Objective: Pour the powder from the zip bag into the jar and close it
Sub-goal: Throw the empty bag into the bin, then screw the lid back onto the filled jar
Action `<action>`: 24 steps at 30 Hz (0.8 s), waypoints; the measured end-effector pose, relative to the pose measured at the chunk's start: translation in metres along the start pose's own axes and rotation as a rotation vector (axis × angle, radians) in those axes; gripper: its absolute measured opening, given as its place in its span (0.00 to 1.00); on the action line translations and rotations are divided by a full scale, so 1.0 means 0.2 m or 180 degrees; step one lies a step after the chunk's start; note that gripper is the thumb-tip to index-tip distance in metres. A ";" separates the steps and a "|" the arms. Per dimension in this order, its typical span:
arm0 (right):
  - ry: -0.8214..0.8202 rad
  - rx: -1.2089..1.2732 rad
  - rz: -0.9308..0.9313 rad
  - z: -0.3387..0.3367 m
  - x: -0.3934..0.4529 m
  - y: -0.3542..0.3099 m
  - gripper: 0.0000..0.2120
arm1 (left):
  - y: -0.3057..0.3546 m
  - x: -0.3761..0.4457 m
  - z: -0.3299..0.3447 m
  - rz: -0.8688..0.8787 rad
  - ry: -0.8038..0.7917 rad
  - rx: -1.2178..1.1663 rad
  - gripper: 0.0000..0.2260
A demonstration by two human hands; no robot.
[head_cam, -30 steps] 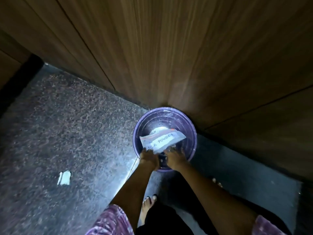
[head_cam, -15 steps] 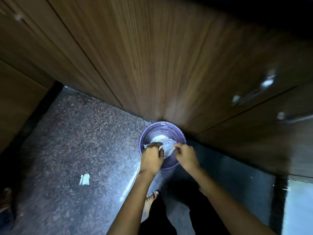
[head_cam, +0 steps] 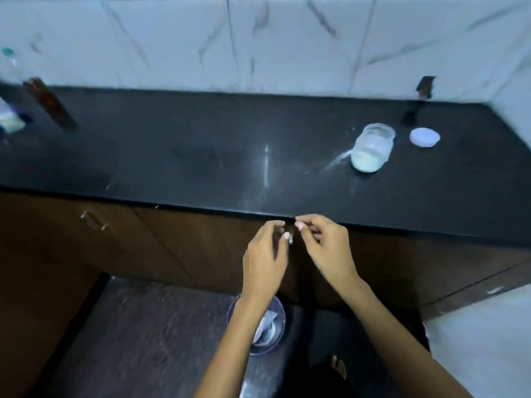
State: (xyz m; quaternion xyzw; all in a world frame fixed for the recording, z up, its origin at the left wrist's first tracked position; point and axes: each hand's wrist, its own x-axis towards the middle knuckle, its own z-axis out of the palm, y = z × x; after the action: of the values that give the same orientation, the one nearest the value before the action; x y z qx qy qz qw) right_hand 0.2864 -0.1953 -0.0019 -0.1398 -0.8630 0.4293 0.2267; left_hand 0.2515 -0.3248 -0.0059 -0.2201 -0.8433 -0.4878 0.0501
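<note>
A clear glass jar [head_cam: 373,147] with white powder in its bottom stands uncapped on the black counter [head_cam: 201,156], at the right. Its white lid [head_cam: 424,137] lies flat just to the right of it. The empty zip bag [head_cam: 265,326] lies in a purple bin [head_cam: 280,328] on the floor, partly behind my left forearm. My left hand [head_cam: 265,259] and my right hand [head_cam: 326,248] hang side by side in front of the cabinet, just below the counter edge, fingers loosely curled and holding nothing.
Spilled powder streaks [head_cam: 337,160] mark the counter left of the jar. A brown bottle [head_cam: 48,103] and other containers [head_cam: 10,116] stand at the far left. A dark object [head_cam: 416,104] leans at the back wall. Wooden cabinet doors [head_cam: 143,242] run below the counter.
My hands have let go of the zip bag in the purple bin and risen to counter height. The view has swung up from the floor to the counter.
</note>
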 end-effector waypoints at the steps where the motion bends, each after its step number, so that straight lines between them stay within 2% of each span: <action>1: 0.0025 0.0014 0.0010 -0.02 0.03 -0.01 0.07 | 0.02 0.02 0.01 -0.0007 -0.0026 -0.0033 0.07; 3: 0.0333 0.0006 0.0039 -0.24 0.12 0.01 0.07 | 0.18 0.13 0.11 0.0215 -0.0183 -0.0101 0.07; 10: 0.0706 -0.0382 0.0448 -0.64 0.41 0.26 0.07 | 0.37 0.42 0.39 0.0202 -0.0418 -0.0293 0.05; 18: 0.0598 -0.0689 0.0631 -1.03 0.76 0.58 0.07 | 0.59 0.73 0.80 -0.0091 -0.0303 -0.0376 0.07; 24: 0.0501 -0.0953 0.0779 -1.11 0.96 0.84 0.07 | 0.59 0.87 1.03 -0.0399 -0.0361 -0.0369 0.19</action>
State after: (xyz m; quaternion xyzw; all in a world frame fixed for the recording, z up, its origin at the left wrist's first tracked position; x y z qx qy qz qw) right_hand 0.2441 0.1384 0.0332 -0.3089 -0.8733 0.3083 0.2163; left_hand 0.1717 -0.0449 0.0336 -0.1966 -0.8273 -0.5247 -0.0411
